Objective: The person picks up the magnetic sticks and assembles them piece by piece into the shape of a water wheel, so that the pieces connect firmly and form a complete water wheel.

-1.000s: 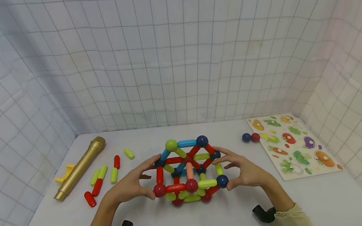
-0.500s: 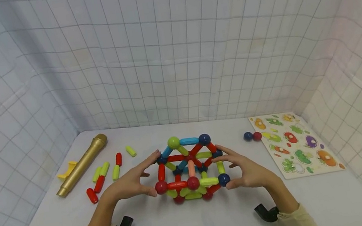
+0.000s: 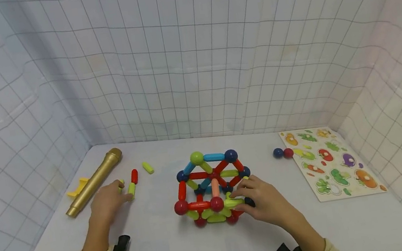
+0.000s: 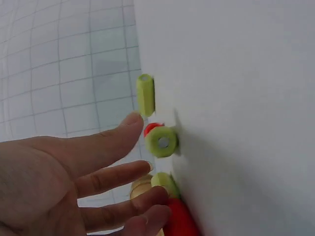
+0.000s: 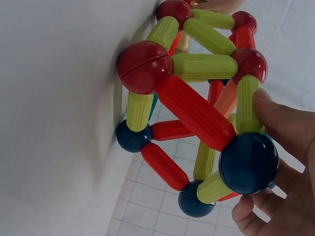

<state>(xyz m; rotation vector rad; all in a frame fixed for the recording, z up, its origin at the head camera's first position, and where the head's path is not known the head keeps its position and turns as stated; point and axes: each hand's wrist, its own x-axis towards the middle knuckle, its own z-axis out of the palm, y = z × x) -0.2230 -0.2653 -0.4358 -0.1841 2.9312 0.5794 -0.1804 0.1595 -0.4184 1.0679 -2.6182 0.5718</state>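
Note:
A frame of magnetic rods and balls (image 3: 199, 205), in red, yellow-green and blue, stands mid-table. My right hand (image 3: 264, 200) grips its near right corner. In the right wrist view, the thumb touches a yellow-green rod (image 5: 247, 110) while fingers lie behind the dark blue ball (image 5: 248, 163). Over the loose rods at the left reaches my left hand (image 3: 105, 202), partly hiding them. Its thumb and fingers are spread in the left wrist view, close to a yellow-green rod (image 4: 153, 142) seen end-on and a red rod (image 4: 179, 219); I see no grasp there.
Another yellow-green rod (image 3: 148, 167) lies farther back. A gold toy microphone (image 3: 94, 182) leans by a yellow piece (image 3: 78, 188) at the left. To the right are a blue ball (image 3: 278, 153), a red ball (image 3: 288, 153) and a vegetable puzzle board (image 3: 323, 159).
My left hand has let go of the frame and moved left to the loose rods. The right hand has shifted its hold inward at the near right corner.

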